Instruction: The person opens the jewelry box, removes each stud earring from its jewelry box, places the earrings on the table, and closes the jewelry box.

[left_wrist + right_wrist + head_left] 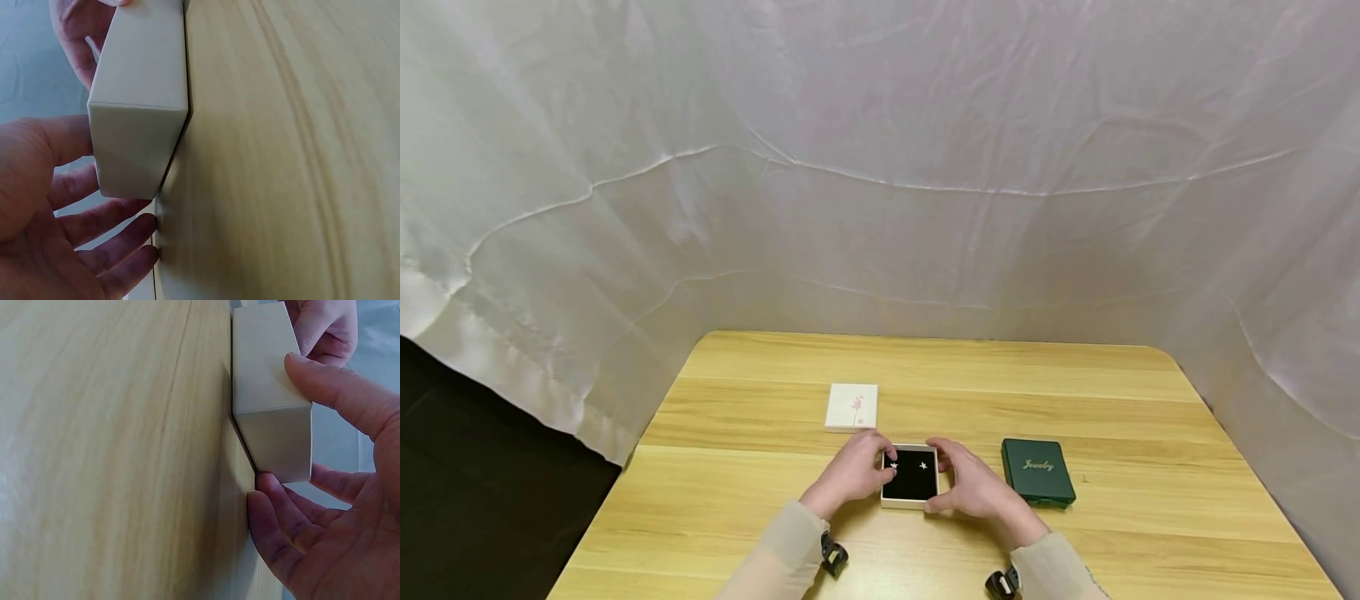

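Observation:
A small white box [904,504] with a black padded inside [912,487] lies on the table between my two hands. Two little star-shaped earrings sit on the black pad, a left earring [894,465] and a right earring [923,466]. My left hand [855,465] reaches over the box's left edge, thumb and forefinger on either side of the left earring; a slight gap shows around it. Its other fingers hang loose beside the box wall [134,150]. My right hand [966,482] grips the box at its right side, thumb at the near corner, forefinger at the far one.
Behind my left hand lies a white square lid [852,407] with a pink flower print. A dark green case [1039,472] marked "Jewelry" rests to the right of my right hand. Pale curtains [925,233] hang around the wooden table [760,400].

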`<action>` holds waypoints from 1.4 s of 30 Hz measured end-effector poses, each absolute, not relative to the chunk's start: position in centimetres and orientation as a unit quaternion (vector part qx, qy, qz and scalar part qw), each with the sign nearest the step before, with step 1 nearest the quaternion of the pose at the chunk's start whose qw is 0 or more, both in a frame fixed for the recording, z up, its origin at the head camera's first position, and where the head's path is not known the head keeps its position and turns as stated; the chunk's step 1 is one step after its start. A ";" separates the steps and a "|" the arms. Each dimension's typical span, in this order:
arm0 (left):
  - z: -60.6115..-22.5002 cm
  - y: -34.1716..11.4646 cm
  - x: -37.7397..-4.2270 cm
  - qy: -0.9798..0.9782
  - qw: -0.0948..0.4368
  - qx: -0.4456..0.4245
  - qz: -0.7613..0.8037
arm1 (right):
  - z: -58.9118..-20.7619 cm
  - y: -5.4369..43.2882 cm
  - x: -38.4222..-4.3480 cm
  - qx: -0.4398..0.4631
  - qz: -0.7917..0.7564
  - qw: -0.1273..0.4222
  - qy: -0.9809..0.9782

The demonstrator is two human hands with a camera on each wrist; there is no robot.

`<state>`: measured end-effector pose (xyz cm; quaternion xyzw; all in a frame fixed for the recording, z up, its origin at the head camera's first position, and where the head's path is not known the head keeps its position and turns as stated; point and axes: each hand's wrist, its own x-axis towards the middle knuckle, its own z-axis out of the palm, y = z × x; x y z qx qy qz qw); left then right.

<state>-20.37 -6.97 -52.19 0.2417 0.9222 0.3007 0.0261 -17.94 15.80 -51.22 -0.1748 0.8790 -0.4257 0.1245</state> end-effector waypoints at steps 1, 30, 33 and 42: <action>-52.2 -6.9 -20.4 0.923 0.023 0.242 0.299 | -51.2 15.8 -17.9 -0.175 -0.424 0.124 0.880; -51.9 -6.7 -20.4 0.928 0.018 0.244 0.281 | -51.3 15.8 -17.9 -0.167 -0.425 0.130 0.880; -51.9 -6.7 -20.4 0.927 0.017 0.249 0.281 | -51.4 15.9 -17.9 -0.167 -0.425 0.131 0.880; -51.8 -6.9 -20.3 0.922 0.026 0.270 0.277 | -51.4 15.9 -17.9 -0.167 -0.420 0.132 0.882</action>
